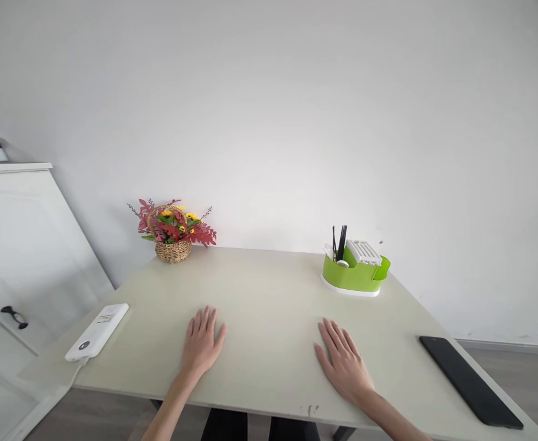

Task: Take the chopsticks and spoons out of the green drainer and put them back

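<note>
My left hand [201, 344] lies flat on the pale table [264, 318], palm down with the fingers spread. To the right, my right hand [341, 360] also rests palm down on the tabletop, fingers stretched out and thumb apart. Neither hand holds anything. Beyond my right hand stands a green and white utensil holder [354, 274] with black chopsticks [342, 240] and white spoons upright in it. A wicker basket [173, 251] of red and yellow flowers [174, 223] is at the back left, farther off than my left hand.
A white power bank [98, 331] with a white cable [72, 380] lies at the table's left edge. Near the right edge is a black phone-like slab [469, 380]. A white cabinet [25, 245] stands at the left, and a plain wall [269, 122] rises behind the table.
</note>
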Motion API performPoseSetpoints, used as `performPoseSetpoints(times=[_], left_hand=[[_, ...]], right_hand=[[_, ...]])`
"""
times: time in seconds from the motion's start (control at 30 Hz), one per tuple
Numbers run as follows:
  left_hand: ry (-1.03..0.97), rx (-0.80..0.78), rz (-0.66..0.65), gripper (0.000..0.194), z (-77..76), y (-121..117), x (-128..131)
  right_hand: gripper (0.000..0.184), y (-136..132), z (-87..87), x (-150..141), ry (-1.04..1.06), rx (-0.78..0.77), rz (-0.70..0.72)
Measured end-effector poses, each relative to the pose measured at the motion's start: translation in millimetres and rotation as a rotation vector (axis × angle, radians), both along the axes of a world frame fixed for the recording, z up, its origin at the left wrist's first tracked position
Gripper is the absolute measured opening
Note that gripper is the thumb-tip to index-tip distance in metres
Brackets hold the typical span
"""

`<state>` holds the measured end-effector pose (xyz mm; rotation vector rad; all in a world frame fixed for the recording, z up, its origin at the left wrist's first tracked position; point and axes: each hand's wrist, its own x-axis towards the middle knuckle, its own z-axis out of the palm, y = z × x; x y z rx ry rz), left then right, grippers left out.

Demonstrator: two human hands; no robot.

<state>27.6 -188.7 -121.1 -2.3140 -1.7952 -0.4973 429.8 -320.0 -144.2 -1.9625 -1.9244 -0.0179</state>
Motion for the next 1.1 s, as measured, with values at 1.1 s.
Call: performPoseSetpoints(times=[1.1], left_hand=[[0.016, 0.003, -0.011, 0.07, 6.5, -2.0, 2.5]], right_hand=[[0.072, -1.9, 3.5, 0.5, -0.019, -0.015, -0.017]])
